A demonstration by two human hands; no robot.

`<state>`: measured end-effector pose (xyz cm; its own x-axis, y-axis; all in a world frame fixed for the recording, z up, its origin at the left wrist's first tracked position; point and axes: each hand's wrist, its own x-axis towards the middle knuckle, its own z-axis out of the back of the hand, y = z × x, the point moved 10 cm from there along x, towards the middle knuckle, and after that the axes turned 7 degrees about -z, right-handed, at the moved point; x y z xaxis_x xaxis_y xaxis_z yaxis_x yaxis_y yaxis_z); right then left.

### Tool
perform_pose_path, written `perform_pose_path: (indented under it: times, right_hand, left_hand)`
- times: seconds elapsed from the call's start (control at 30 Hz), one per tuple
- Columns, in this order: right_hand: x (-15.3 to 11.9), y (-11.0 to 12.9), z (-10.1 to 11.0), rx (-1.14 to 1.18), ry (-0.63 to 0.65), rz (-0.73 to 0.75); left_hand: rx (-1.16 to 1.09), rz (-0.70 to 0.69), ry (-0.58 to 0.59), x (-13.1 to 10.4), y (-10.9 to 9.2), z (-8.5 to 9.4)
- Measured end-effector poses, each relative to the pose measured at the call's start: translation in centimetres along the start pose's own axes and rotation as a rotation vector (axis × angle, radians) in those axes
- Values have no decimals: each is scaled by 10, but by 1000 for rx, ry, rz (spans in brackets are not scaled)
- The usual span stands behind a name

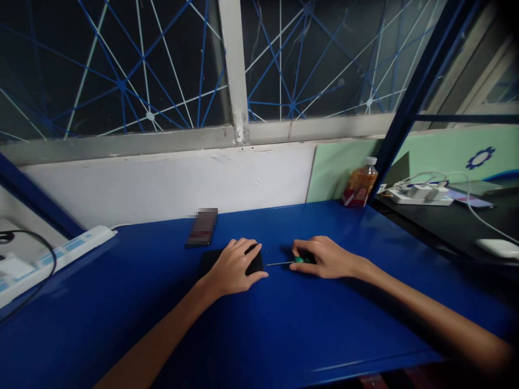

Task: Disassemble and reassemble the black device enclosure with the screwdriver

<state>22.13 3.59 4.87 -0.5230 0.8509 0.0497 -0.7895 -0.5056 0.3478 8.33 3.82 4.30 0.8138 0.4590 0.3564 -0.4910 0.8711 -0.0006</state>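
Note:
My left hand (233, 268) lies over a flat black box-like object (255, 263) on the blue table, its thumb and fingers gripping the right end. What exactly the object is cannot be made out, since the hand covers much of it. In my right hand (326, 256) is a screwdriver (279, 263) with a green and dark handle, pinched between thumb and fingers. Its thin metal shaft points left, the tip close to the object's right edge; whether they touch is unclear. A few tiny specks lie on the table between the hands.
Behind my left hand lies a dark phone (203, 229). A white power strip (81, 244) with a black cable runs along the left side. At the back right corner stands a drink bottle (360, 183). Another power strip (421, 194) sits on the black desk at right.

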Motion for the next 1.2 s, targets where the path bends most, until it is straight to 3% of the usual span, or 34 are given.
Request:
perform_pose_path:
  times: [0.47, 0.73, 1.0, 1.2]
  right_hand:
    - [0, -5, -4, 41, 54, -28]
    - [0, -4, 3, 55, 21, 39]
    - [0, -5, -6, 9, 53, -39]
    - [0, -2, 2, 57, 39, 0]
  left_hand:
    - [9, 2, 27, 1, 0, 0]
    - [10, -5, 33, 1, -1, -1]
    - [20, 10, 46, 0, 1, -3]
    - [11, 16, 62, 0, 0, -4]
